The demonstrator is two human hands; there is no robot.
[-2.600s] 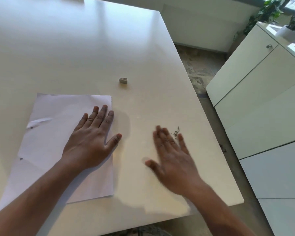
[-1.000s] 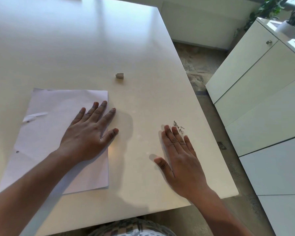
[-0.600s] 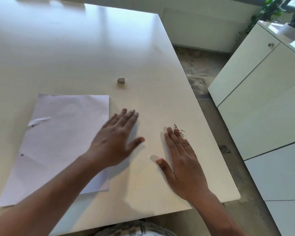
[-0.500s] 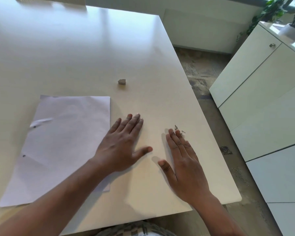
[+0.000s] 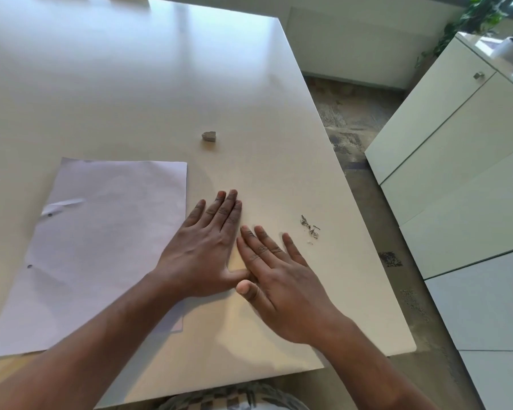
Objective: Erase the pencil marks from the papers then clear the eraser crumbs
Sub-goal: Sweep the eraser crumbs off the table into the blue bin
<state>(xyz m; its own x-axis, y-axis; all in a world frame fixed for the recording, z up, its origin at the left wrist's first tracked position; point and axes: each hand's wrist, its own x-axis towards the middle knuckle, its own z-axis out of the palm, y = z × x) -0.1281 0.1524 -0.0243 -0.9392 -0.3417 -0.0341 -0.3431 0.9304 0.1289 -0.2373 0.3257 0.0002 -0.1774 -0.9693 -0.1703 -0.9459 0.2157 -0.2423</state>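
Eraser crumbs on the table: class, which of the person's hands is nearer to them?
Right. The right hand lies flat just left of the eraser crumbs, fingertips short of them; the left hand lies farther left, by the paper.

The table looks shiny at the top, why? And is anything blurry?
Head view: window light glares pale blue off the far end of the table; the right hand is slightly smeared, the eraser crumbs stay sharp; the wide lens bends the table edges.

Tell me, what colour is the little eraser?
Grey, the eraser on the table, seen from the head view.
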